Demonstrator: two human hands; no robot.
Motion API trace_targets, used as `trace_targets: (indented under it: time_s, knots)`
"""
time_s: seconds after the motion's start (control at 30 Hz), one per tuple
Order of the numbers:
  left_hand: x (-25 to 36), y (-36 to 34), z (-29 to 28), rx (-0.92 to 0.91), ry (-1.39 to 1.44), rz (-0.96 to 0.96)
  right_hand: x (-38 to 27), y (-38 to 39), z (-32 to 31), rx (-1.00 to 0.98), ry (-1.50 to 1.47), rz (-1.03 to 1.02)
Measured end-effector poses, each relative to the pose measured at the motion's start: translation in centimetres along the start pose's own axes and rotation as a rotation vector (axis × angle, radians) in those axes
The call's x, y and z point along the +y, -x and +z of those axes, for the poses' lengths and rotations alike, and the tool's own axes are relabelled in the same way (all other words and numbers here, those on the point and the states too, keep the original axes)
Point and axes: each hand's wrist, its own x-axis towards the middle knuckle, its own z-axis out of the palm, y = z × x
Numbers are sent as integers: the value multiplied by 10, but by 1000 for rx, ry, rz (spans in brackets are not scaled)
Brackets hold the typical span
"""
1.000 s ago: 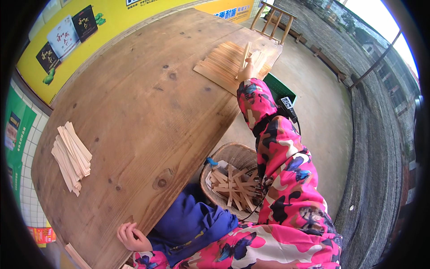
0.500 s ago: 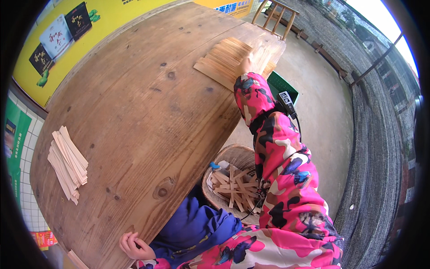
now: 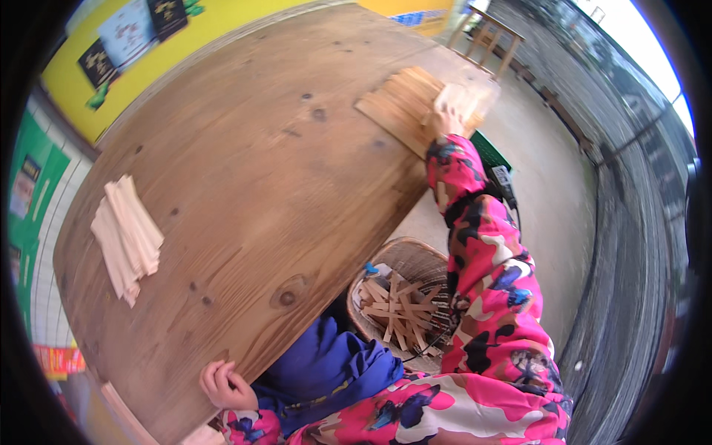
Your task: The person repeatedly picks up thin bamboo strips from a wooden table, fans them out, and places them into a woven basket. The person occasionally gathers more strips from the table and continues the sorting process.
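Note:
My right hand [image 3: 449, 121] reaches across the wooden table [image 3: 245, 148] to a row of thin wooden strips [image 3: 400, 104] at the far right corner, its fingers over paler strips [image 3: 460, 95] there; blur hides whether it grips any. My left hand [image 3: 224, 386] rests on the table's near edge, fingers loosely curled and apart, holding nothing. A fanned pile of pale strips [image 3: 126, 237] lies on the left of the table, and more strips [image 3: 119, 411] show at its bottom left edge.
A woven basket [image 3: 356, 311] of loose strips stands below the table beside my right arm. A green plastic container [image 3: 491, 148] and a black device with a cable [image 3: 504, 185] are beyond that arm. A wooden chair [image 3: 482, 41] stands past the far end.
The upright strip seen in my right hand a second ago no longer stands up; that hand is lower over the strips. The whole view has shifted. My left hand stays on the edge.

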Motion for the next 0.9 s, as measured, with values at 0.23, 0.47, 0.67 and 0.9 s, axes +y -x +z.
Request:
trace_targets:
  time_s: [0.23,0.47,0.67,0.9]
  knots:
    - [-15,-2,-5,29,54,-57,-1,-9,10,89,242,-372]
    - [-37,10,-21,175,266,-56,-184,220,-200,11,-1469,-189]
    - [-167,20,-127,202,-356,-656,-201,355,-301,-416,-1542,-446]
    - [-299,82,-208,-107,-656,-929,-211,365,-327,-411,-1464,-401]
